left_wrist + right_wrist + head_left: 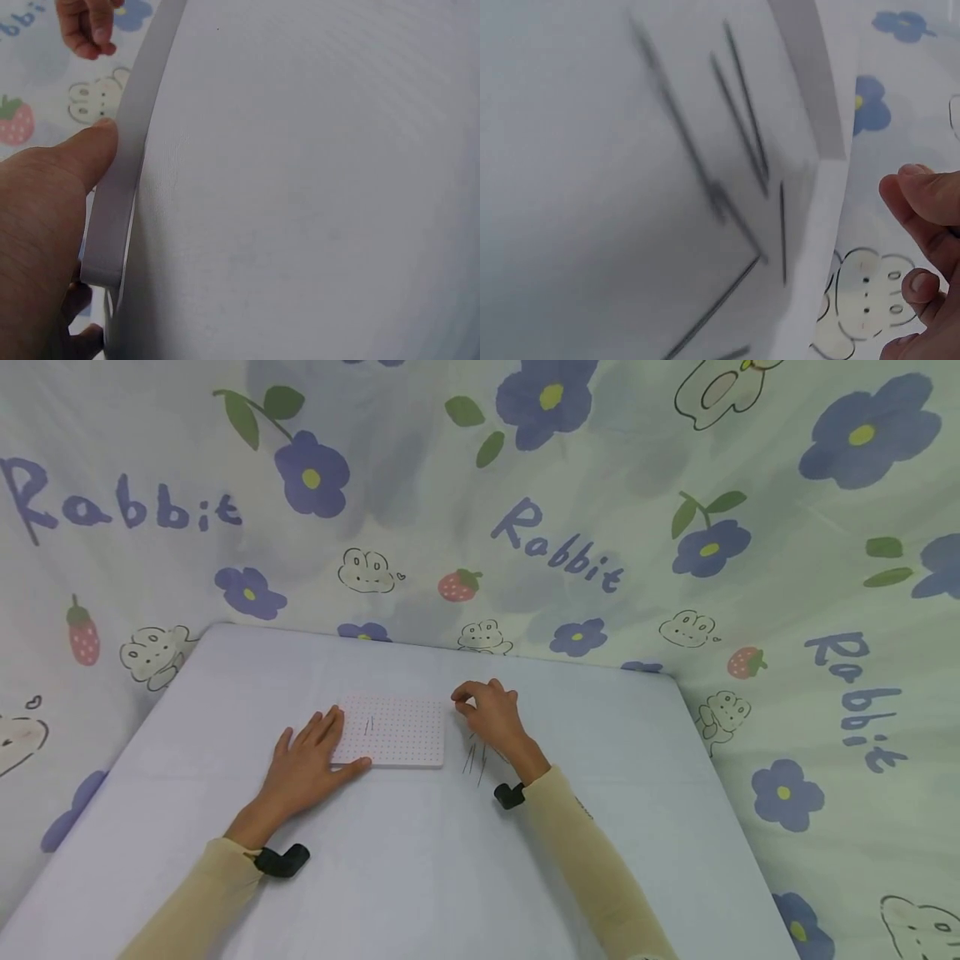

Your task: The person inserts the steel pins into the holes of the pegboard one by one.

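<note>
A white pegboard (pixel 408 735) with rows of small holes lies flat on the table. Two thin dark sticks (pixel 367 727) rise from its left half. My left hand (pixel 303 768) rests at the board's left side, fingers extended and spread; its thumb (pixel 96 150) touches the front edge. Just off the right edge, above the table, is my right hand (pixel 497 714), thumb and index fingertips together. Whether something thin sits between them cannot be made out. Several loose dark sticks (pixel 783 232) lie scattered on the table beneath that hand, partly hidden by it in the head view.
The white tabletop (pixel 390 868) extends around the board on every side. A curtain (pixel 420 468) printed with flowers, rabbits and strawberries hangs behind the table and along both sides. Both wrists carry a black wrist device (pixel 283 862).
</note>
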{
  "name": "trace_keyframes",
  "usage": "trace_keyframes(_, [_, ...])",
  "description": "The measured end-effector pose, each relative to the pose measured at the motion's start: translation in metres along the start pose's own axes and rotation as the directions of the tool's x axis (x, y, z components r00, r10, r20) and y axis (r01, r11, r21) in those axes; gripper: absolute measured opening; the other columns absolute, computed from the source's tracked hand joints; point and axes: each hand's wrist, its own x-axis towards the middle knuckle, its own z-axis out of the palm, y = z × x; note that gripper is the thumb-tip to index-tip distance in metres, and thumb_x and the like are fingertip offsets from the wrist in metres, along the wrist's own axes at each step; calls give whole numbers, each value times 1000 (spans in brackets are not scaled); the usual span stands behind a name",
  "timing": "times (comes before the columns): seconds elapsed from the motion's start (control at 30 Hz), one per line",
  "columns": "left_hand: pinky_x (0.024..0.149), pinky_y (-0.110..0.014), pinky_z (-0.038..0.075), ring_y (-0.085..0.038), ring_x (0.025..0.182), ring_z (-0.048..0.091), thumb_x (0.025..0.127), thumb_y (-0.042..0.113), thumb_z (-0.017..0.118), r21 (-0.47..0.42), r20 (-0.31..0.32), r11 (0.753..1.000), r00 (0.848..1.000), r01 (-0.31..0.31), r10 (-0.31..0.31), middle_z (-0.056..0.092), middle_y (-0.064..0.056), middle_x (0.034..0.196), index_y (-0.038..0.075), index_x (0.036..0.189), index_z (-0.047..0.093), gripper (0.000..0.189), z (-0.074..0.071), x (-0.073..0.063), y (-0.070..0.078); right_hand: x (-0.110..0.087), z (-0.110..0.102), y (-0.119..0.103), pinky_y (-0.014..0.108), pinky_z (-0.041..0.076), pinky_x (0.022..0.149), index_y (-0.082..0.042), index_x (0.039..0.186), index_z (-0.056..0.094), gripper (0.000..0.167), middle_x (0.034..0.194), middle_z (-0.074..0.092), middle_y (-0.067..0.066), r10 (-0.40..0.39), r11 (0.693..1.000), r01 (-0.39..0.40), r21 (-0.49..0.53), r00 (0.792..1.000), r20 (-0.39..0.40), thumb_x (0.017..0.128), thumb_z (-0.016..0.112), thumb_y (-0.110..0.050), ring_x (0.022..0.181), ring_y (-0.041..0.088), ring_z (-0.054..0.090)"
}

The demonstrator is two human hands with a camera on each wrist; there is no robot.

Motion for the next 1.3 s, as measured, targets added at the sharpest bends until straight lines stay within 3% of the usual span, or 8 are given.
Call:
trace_keyframes(0.6, [113,-73,7,-48,149,20,91,70,55,5,14,1000,1000,1,-1,23,-24,164,-4,157,24,104,-2,-3,1,-10,4,50,44,34,88,-26,112,73,16,108,73,-12,34,997,-27,-68,995,95,98,68,-22,98,14,52])
trace_keyframes(1.3, [113,-72,8,-47,149,21,91,69,56,12,-4,1000,1000,-6,6,23,-23,164,-4,157,24,103,-3,-1,2,-9,4,58,50,35,91,-26,102,74,12,95,70,-14,20,998,-13,-68,993,113,91,76,-22,98,14,54])
